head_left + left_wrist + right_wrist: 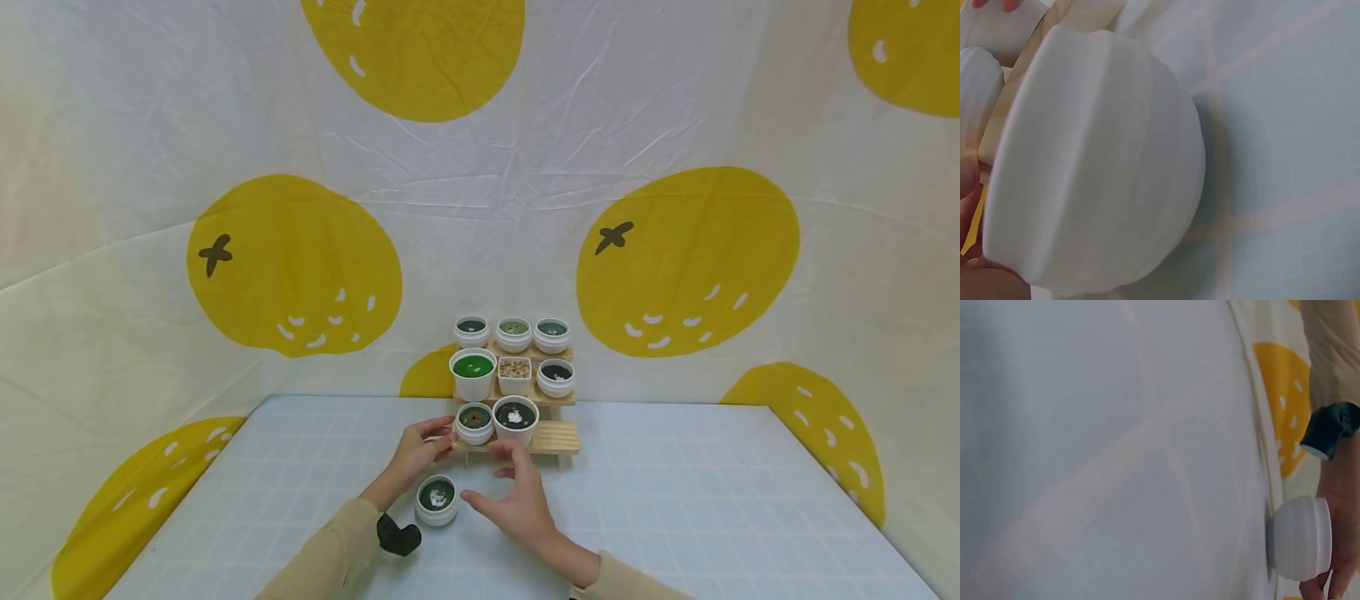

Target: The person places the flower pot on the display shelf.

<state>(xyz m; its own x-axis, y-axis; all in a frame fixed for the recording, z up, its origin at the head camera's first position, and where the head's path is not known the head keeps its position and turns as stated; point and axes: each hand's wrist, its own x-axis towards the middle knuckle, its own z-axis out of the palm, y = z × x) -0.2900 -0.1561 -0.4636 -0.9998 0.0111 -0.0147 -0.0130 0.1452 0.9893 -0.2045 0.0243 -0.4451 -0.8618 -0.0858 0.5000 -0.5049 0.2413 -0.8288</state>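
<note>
My left hand (pixel 412 454) is at the left end of the lowest tier of a wooden stepped stand (pixel 555 437), its fingertips right at the side of a white ribbed bowl (pixel 475 425) with dark green contents. My right hand (pixel 521 504) reaches toward a white cup (pixel 515 421) on the same tier, fingers bent at its front and thumb held apart. Between my wrists a loose white bowl (pixel 437 502) with dark green and white contents stands upright on the table. It fills much of the left wrist view, where my left thumb (pixel 967 172) shows by the tier's edge.
Three small bowls, one of them a green-filled bowl (pixel 513 333), line the top tier. On the middle tier stand a bright green cup (pixel 473 375), a square dish of grains (pixel 515 375) and a dark-filled bowl (pixel 556 377). A fruit-patterned cloth (pixel 495 233) hangs behind the pale checked table (pixel 697 500).
</note>
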